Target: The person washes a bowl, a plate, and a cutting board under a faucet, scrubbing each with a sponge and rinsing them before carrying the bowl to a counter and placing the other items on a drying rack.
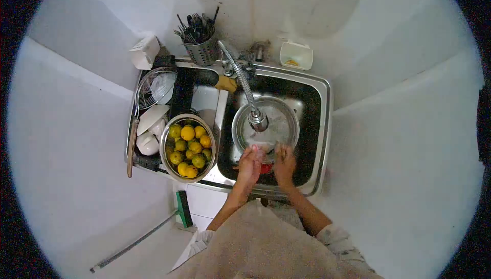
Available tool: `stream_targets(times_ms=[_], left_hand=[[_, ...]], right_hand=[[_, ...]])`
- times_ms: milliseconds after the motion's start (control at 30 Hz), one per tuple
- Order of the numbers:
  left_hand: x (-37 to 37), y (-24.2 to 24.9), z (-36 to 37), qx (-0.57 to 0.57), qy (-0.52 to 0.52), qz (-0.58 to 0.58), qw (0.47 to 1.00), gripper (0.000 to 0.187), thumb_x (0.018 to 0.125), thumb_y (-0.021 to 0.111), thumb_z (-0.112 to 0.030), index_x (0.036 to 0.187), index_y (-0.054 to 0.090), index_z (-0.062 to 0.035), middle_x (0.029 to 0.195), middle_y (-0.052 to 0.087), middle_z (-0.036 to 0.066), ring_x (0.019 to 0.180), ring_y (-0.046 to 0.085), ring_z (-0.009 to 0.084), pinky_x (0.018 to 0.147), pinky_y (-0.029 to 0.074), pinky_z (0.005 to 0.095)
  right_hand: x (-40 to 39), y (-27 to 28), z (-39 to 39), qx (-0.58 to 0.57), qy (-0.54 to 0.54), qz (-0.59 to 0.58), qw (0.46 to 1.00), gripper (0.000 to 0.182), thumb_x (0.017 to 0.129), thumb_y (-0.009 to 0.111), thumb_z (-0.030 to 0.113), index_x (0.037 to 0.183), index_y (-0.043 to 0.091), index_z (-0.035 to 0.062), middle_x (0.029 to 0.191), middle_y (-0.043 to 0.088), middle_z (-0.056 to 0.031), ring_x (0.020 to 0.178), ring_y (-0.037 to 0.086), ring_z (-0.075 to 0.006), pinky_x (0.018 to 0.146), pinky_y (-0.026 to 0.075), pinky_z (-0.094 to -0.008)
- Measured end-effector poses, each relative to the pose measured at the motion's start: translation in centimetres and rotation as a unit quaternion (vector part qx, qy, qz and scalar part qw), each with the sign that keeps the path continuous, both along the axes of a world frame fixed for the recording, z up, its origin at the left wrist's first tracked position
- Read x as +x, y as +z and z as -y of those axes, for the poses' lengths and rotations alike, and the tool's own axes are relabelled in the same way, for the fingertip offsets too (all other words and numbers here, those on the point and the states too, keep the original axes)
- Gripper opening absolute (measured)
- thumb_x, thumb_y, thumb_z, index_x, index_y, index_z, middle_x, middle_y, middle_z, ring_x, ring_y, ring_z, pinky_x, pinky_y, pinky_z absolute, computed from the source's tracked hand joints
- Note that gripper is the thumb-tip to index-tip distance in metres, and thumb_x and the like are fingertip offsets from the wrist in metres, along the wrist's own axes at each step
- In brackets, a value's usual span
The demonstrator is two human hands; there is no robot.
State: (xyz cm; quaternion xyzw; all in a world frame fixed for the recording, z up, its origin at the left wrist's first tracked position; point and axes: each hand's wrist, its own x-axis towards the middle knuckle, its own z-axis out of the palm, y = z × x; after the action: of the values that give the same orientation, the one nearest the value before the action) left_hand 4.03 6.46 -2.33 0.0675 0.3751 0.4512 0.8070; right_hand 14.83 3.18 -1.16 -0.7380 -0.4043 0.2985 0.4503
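My left hand [249, 166] is over the near rim of a round metal basin [237, 136] in the sink, fingers curled around something small, pinkish and partly see-through that I cannot make out. My right hand [285, 165] is just to its right, smeared by motion, so its fingers do not show clearly. Above the basin hangs the spray head of a flexible faucet [259, 121]. Between and below my hands, a red item [266, 168] shows in the sink, mostly hidden.
Left of the sink [326, 125], a bowl [162, 148] of yellow-green citrus fruits stands beside white dishes [148, 143] and a wire strainer [146, 95]. Behind are a cutlery holder [203, 52] and a small white container [296, 54]. A green broom [184, 209] leans below left.
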Motion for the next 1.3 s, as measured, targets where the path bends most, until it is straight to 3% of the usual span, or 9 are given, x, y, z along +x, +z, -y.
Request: stream_targets(times_ms=[167,467,600,700,767,867,1000,1167,1300], left_hand=[[1.6,-0.2,0.8,-0.011,0.008,0.005,1.0,0.008,0.088,0.05,-0.016,0.09,0.051,-0.009,0.088,0.054,0.001,0.085,0.053,0.0136,0.077,0.044,0.0291],[1.5,-3.9,-2.1,0.103,0.01,-0.03,0.994,0.015,0.086,0.054,-0.024,0.094,0.053,-0.0112,0.085,0.054,-0.001,0.084,0.051,0.0122,0.08,0.04,0.0277],[2.7,-3.5,-2.7,-0.015,-0.018,-0.009,1.0,0.018,0.087,0.051,-0.025,0.096,0.054,-0.0096,0.088,0.055,0.0,0.087,0.05,0.0118,0.078,0.039,0.0279],[3.2,-1.1,-2.1,0.027,0.054,0.013,0.998,0.017,0.085,0.05,-0.02,0.095,0.055,-0.007,0.09,0.056,0.0,0.087,0.05,0.0116,0.076,0.04,0.0286],[2.4,-5.2,-2.6,0.02,0.061,-0.077,0.995,0.017,0.081,0.05,-0.017,0.091,0.057,-0.0058,0.086,0.057,0.0,0.08,0.051,0.0119,0.072,0.04,0.028],[0.6,-4.4,-3.7,0.047,-0.053,-0.199,0.977,0.023,0.079,0.055,-0.027,0.085,0.061,-0.0062,0.078,0.057,0.0,0.07,0.048,0.0119,0.066,0.038,0.026],[0.6,-6.1,-4.7,0.06,-0.063,-0.175,0.981,0.031,0.08,0.056,-0.036,0.092,0.06,-0.0073,0.082,0.058,0.002,0.074,0.052,0.0137,0.068,0.041,0.0269],[2.0,-4.2,-4.3,-0.145,-0.009,0.187,0.972,0.055,0.079,0.052,-0.054,0.111,0.052,-0.0089,0.093,0.061,0.01,0.081,0.059,0.0248,0.072,0.048,0.035],[1.3,-5.5,-4.2,-0.083,-0.042,0.129,0.987,0.058,0.08,0.045,-0.057,0.114,0.051,-0.0095,0.098,0.06,0.012,0.08,0.06,0.0256,0.071,0.049,0.0385]], right_hand=[[-0.6,-1.8,-0.6,0.127,0.147,0.36,0.912,0.023,0.088,0.048,0.023,0.098,0.055,0.0032,0.09,0.054,-0.0163,0.088,0.052,-0.0343,0.082,0.04,-0.0428],[5.4,-5.7,2.9,-0.083,0.071,0.294,0.949,0.027,0.089,0.044,0.025,0.098,0.06,0.0043,0.114,0.05,-0.019,0.101,0.048,-0.0359,0.087,0.038,-0.0421],[1.9,-2.7,-2.3,0.148,0.057,0.27,0.95,0.031,0.087,0.046,0.029,0.095,0.06,0.003,0.116,0.048,-0.0218,0.103,0.047,-0.0369,0.084,0.039,-0.0444],[1.1,-6.5,-6.2,0.116,0.212,0.546,0.802,0.034,0.087,0.046,0.03,0.094,0.058,-0.0003,0.105,0.054,-0.0221,0.097,0.051,-0.0367,0.082,0.04,-0.0444],[4.0,-11.4,-8.6,-0.179,0.226,0.157,0.945,0.038,0.084,0.049,0.034,0.093,0.057,-0.0024,0.095,0.058,-0.0209,0.088,0.055,-0.0365,0.078,0.042,-0.0431],[5.5,-18.0,-6.7,-0.136,0.191,0.151,0.96,0.042,0.081,0.053,0.038,0.091,0.056,-0.003,0.084,0.06,-0.0186,0.08,0.057,-0.0344,0.071,0.044,-0.0417],[2.6,-5.1,-4.5,-0.143,0.142,-0.251,0.947,0.041,0.08,0.054,0.04,0.092,0.057,0.0004,0.079,0.06,-0.0169,0.077,0.058,-0.0335,0.067,0.044,-0.0406],[0.8,-1.2,-4.9,-0.007,0.342,0.255,0.904,0.033,0.085,0.048,0.035,0.099,0.059,0.0075,0.094,0.062,-0.0138,0.09,0.058,-0.0297,0.099,0.022,-0.0529],[0.6,4.6,-5.7,-0.112,0.423,0.319,0.84,0.038,0.087,0.044,0.039,0.103,0.059,0.0082,0.098,0.062,-0.0123,0.094,0.058,-0.0271,0.102,0.004,-0.057]])
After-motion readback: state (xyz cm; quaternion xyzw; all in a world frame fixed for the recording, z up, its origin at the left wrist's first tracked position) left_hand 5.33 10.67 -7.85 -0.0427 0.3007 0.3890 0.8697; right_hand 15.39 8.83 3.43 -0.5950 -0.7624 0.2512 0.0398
